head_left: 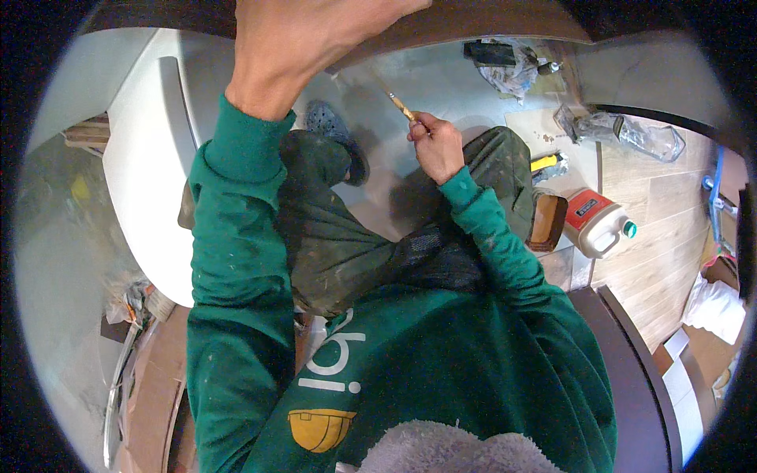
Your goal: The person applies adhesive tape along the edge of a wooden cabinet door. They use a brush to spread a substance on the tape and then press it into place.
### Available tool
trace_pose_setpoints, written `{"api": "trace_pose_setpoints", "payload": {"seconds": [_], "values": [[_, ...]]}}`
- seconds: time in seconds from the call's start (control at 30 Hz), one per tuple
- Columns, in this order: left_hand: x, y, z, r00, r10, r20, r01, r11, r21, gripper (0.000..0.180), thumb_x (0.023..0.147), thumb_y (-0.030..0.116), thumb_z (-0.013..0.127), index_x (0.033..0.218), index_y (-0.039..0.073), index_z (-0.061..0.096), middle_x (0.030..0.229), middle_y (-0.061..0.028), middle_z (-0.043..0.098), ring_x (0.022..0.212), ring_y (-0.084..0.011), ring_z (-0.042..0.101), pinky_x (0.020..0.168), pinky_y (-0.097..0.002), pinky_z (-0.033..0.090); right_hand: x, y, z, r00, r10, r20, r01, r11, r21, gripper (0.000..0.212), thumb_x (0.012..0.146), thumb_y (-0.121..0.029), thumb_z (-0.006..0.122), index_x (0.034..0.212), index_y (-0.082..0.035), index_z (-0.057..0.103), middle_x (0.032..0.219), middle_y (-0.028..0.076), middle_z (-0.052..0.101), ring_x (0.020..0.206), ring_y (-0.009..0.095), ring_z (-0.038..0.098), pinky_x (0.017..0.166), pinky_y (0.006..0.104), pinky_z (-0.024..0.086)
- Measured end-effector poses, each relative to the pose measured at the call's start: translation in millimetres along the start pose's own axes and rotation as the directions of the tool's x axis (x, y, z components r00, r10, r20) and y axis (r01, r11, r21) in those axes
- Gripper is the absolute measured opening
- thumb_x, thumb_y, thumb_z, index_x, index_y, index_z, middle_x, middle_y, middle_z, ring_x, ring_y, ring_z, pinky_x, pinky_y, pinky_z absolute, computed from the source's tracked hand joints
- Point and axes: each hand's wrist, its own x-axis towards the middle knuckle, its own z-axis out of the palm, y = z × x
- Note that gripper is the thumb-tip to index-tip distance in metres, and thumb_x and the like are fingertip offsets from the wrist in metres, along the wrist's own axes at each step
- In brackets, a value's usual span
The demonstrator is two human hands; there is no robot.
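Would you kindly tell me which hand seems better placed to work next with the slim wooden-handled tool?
Probably the right hand: it grips the slim wooden-handled tool, tip pointing away from the body. The left hand is farther forward, by the dark brown panel, partly out of frame.

Seemingly a room under renovation; wood-look floor [631,277]; jug [593,214]; crumpled plastic [656,142]

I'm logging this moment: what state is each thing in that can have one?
Slim tool: held in the right hand, slanting toward the upper left
Left hand: at the upper edge, fingers mostly out of view
Jug: green cap on
Brown container: open-topped, contents unclear
Clear plastic: crumpled
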Motion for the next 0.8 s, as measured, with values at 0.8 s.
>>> {"api": "trace_pose_setpoints", "payload": {"seconds": [0.8], "values": [[5,10,2,0.986,-0.162,0.040,0.164,0.984,-0.064,0.077,0.059,0.029,0.091,0.121,-0.009,0.065,0.106,-0.0169,0.067,0.095,-0.0253,0.067,0.085,-0.0344,0.054,-4,1,-9,0.986,0.012,-0.168,-0.003,0.998,0.056,0.030,0.092,-0.022,0.059,0.114,-0.007,0.073,0.081,0.018,0.071,0.078,0.034,0.070,0.074,0.0423,0.054]]}}
